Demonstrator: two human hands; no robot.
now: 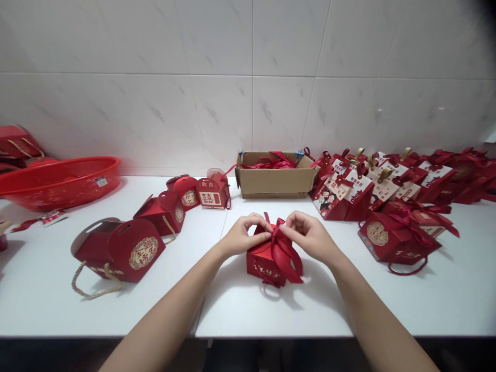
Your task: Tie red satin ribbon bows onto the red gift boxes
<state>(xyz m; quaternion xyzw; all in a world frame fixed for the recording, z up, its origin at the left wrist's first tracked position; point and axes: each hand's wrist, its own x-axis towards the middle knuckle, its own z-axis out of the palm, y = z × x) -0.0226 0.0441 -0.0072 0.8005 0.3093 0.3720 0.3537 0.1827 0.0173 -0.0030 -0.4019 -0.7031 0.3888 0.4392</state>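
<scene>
A small red gift box (258, 264) with gold lettering stands on the white table in front of me. Tied around its top is a red ribbon (285, 262), its bow drooping over the front right side. My left hand (248, 233) pinches the ribbon at the knot from the left, thumb and forefinger together. From the right, my right hand (310, 236) grips the bow between thumb and forefinger, the other fingers curled. The fingertips hide part of the knot. A cord handle hangs at the box's lower front.
Several red gift boxes (137, 253) with cord handles stand on the left, near a red plastic basin (77, 181). Behind my hands is a cardboard box (277, 183) of red ribbons. Many ribboned boxes (358, 194) crowd the right. A tiled wall (217, 103) closes the back.
</scene>
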